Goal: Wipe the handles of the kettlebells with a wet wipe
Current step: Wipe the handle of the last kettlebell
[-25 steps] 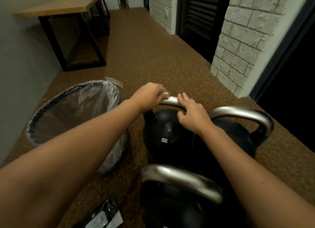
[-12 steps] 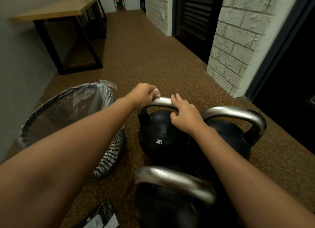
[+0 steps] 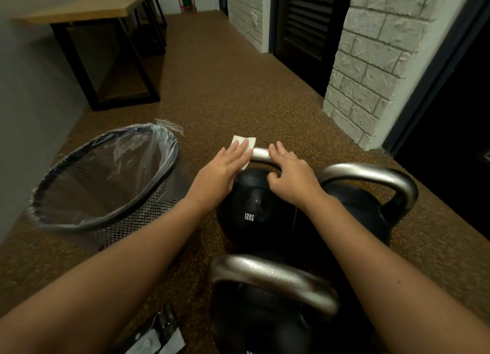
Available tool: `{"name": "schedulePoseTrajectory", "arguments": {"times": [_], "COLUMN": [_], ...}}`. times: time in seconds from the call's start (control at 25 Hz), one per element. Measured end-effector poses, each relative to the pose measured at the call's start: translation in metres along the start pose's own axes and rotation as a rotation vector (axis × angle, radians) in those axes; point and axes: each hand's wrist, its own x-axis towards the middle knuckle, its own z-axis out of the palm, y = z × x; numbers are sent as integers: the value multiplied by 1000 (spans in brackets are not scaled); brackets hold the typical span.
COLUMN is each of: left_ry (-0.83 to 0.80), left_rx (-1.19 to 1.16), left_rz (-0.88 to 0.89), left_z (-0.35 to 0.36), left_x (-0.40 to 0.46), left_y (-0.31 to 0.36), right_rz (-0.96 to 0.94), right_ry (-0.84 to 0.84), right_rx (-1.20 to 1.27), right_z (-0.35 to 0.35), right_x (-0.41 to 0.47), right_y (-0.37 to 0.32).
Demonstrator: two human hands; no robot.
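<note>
Three black kettlebells with silver handles stand close together on the brown floor. The 12 kg kettlebell (image 3: pixel 254 210) is the farthest one. My left hand (image 3: pixel 220 173) lies flat over the left end of its handle (image 3: pixel 261 155), fingers straight, pressing a white wet wipe (image 3: pixel 244 143) onto it; the wipe's edge sticks out beyond my fingertips. My right hand (image 3: pixel 289 173) grips the same handle on the right, thumb underneath. A larger kettlebell (image 3: pixel 371 173) stands to the right, and another kettlebell (image 3: pixel 270 277) is nearest me.
A black mesh waste bin (image 3: pixel 106 178) with a clear plastic liner stands left of the kettlebells. A dark wipe packet (image 3: pixel 156 337) lies on the floor at the bottom. A wooden table (image 3: pixel 79 6) stands far left, a white brick pillar (image 3: pixel 371 62) far right.
My left hand has gone from a fist around the handle's left end to flat fingers, so the wipe now shows spread out. The right hand stays on the handle.
</note>
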Motion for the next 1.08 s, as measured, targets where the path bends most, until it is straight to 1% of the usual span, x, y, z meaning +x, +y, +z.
{"name": "schedulePoseTrajectory", "arguments": {"times": [0.12,0.24,0.4,0.56,0.8,0.96,1.08], "left_ry": [13,29,55,22,77,57,35], "left_rx": [167,256,274,349,296,365,386], "left_rz": [124,129,90,158,32,130,142], "left_z": [15,22,24,20,25,29,29], "left_x": [-11,-17,-18,-12,-29,-19,-22], "left_y": [-1,-1,8,12,6,16,9], "right_rz": [4,3,3,-4,-4,-4,-3], "right_ry": [-5,-4,-6,9,12,22,11], "right_rx": [10,5,4,4,4,14,27], "right_z": [-2,-3,0,-1,-1,0,-2], "right_x": [-3,-3,-3,-3,-3,-6,-7], "right_y": [-2,-2,-1,-1,-1,-1,-2]}}
